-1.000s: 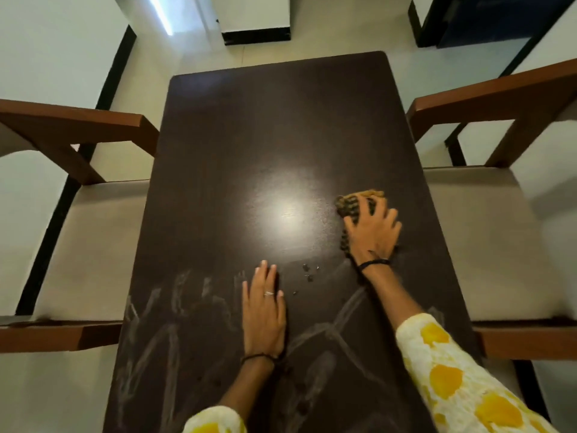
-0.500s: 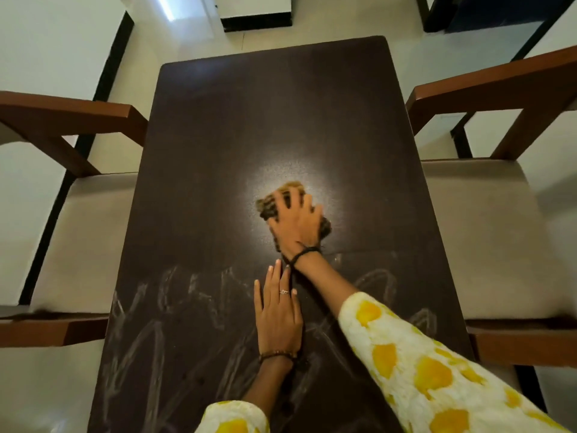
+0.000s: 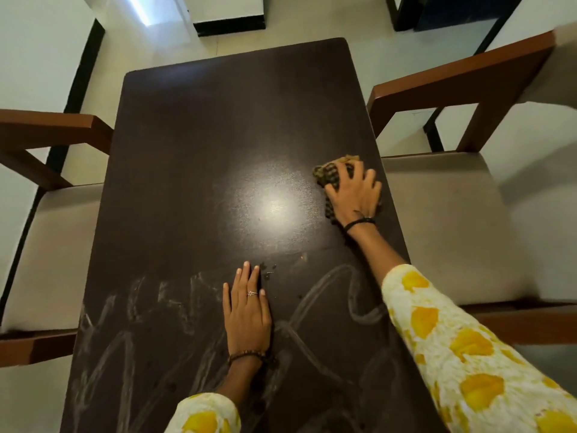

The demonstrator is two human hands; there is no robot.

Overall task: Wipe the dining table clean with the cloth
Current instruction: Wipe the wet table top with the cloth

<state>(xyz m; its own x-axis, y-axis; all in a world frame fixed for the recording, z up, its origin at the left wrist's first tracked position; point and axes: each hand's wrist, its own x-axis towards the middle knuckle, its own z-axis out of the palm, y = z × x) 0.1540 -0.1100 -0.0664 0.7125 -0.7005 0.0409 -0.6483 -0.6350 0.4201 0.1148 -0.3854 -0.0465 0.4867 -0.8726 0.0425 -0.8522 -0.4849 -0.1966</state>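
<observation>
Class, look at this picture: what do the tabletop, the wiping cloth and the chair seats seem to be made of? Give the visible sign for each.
Tabletop: probably laminate or varnished wood, dark brown, semi-gloss; it mirrors a ceiling light and shows pale smear marks.
Cloth: soft woven or knitted fabric, brown and yellow; it bunches under the right hand.
Chair seat: beige padded upholstery, matte, on a brown wood-look frame.

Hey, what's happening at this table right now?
A person is wiping a dark brown rectangular dining table with a crumpled brown checked cloth. The right hand presses the cloth flat near the table's right edge. The left hand rests flat, palm down, on the near half. Whitish smear streaks and a few dark crumbs remain on that near half.
</observation>
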